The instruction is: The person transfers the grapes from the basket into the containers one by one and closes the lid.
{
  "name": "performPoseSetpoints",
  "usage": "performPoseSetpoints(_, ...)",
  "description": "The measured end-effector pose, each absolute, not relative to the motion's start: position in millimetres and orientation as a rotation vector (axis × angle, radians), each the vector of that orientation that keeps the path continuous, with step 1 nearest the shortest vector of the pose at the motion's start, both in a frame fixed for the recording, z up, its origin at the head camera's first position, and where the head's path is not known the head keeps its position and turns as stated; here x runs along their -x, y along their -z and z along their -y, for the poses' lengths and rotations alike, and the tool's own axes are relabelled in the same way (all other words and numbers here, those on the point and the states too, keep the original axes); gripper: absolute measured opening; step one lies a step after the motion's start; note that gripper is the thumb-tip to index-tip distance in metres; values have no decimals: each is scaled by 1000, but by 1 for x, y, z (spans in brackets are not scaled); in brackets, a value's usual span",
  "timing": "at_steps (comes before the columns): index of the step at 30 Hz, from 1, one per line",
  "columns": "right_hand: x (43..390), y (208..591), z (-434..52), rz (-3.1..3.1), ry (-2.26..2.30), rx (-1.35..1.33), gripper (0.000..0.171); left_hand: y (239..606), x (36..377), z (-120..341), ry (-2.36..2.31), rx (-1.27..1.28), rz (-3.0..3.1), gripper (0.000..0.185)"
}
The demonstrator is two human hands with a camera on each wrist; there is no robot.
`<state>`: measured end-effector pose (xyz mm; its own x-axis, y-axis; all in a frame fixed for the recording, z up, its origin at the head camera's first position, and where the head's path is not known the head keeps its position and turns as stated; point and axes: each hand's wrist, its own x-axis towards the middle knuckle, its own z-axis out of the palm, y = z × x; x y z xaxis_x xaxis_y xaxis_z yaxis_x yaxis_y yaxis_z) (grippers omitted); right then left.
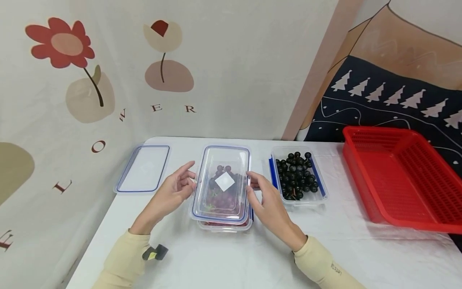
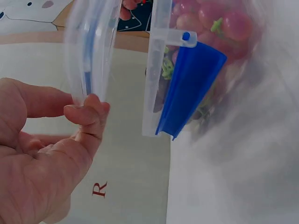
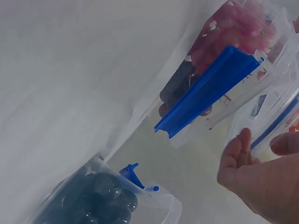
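A clear rectangular lid with a blue seal and a white diamond sticker is held above a clear container. Red grapes and some darker ones fill that container, seen partly through the lid. My left hand pinches the lid's left edge between thumb and fingers. On the opposite edge, my right hand grips the lid with thumb and fingertips. In the left wrist view a gap separates the lid from the container's rim. A blue side latch hangs outward from the container, with another blue latch on its other side.
A second container of black grapes stands uncovered to the right, its blue latches folded down. Another blue-sealed lid lies at the table's back left. A red plastic basket sits at the far right. A printed cloth wall rises behind the table.
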<state>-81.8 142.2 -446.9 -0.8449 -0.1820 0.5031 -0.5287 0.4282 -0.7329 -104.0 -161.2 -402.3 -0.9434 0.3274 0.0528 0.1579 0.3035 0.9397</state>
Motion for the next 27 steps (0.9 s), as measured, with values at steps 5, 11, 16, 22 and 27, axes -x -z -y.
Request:
performPoseSetpoints(5,86,443,-144,2198,-1378,-573,55,398,103,154,-1743,-434,-2457,42)
performPoseSetpoints(11,89,439,-148,1994,-1389,-539,24,395,104,146,-1879,-511,-2531,18)
performPoseSetpoints(16,89,437,-149,1902,-1372,-524,15,393,102,144,-1942,-580,-2674,13)
performPoseSetpoints(22,86,438,-153,1878,-1287,-529,12,391,100,141,-2013,-575,-2636,11)
performPoseSetpoints(27,84,439,-154,1907,-1314,-529,25,392,101,144,-2022,-598,-2561,11)
